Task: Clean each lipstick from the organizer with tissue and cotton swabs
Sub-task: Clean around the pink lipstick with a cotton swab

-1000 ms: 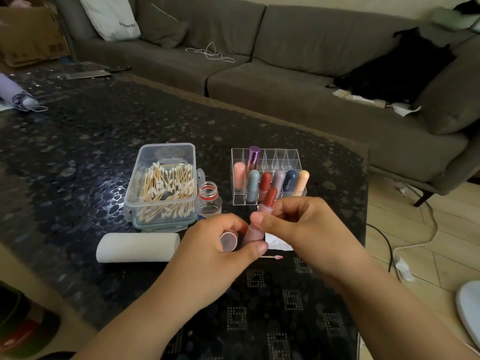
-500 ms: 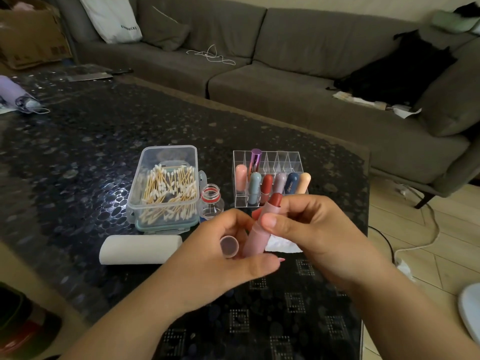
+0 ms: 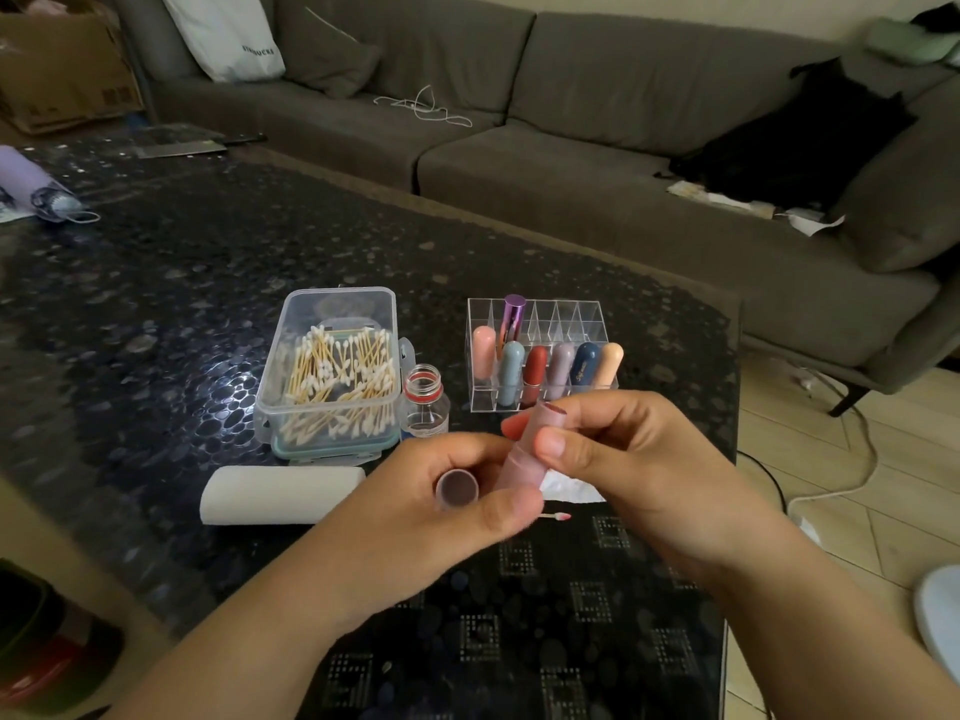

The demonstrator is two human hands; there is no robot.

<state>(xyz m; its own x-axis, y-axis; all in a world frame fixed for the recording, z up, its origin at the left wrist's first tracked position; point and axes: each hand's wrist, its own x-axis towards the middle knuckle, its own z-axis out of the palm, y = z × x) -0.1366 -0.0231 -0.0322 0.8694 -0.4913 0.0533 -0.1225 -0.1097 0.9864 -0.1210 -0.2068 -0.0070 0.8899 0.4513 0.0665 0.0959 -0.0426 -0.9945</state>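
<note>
Retracted since earlier, your lipstick (image 3: 524, 449) tilts up-right between both gripping hands; its cap (image 3: 457, 489) sits in your left hand (image 3: 415, 517), just left of your right hand (image 3: 623, 459).

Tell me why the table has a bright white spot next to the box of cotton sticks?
In the head view, that spot is glare: a light reflecting off the shiny table just left of the cotton swab box. The same view bends the sofa and table edges because the lens is wide-angle, and the left hand looks slightly blurred.
</note>
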